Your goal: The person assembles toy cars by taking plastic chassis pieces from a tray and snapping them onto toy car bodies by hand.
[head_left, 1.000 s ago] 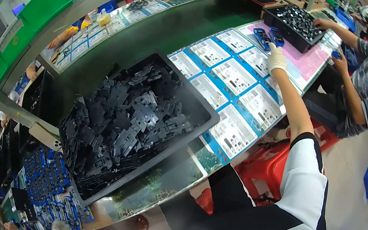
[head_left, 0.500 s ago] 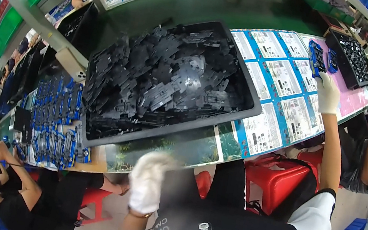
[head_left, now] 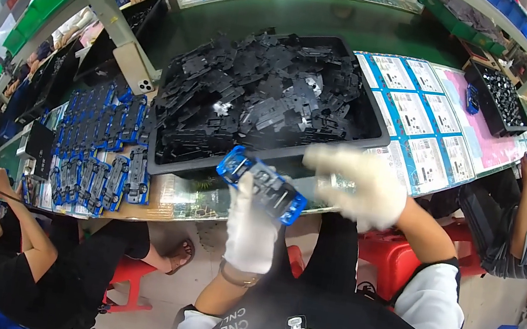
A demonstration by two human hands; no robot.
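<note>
Blue car (head_left: 270, 189) sits pinched in my left hand (head_left: 250, 233); my blurry right hand (head_left: 367, 189) looks spread and empty.

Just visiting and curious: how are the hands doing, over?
Left hand: holding blue toy car. Right hand: open, blurred, nothing seen in it. Black bin just beyond the car.

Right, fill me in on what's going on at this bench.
The person's gloved left hand holds a blue toy car. The gloved right hand, blurred, is open just beside it. Beyond them sits a black tray heaped with flat black parts. More blue cars lie in packed rows to the tray's left, and another blue car lies on the pink mat at the right.
</note>
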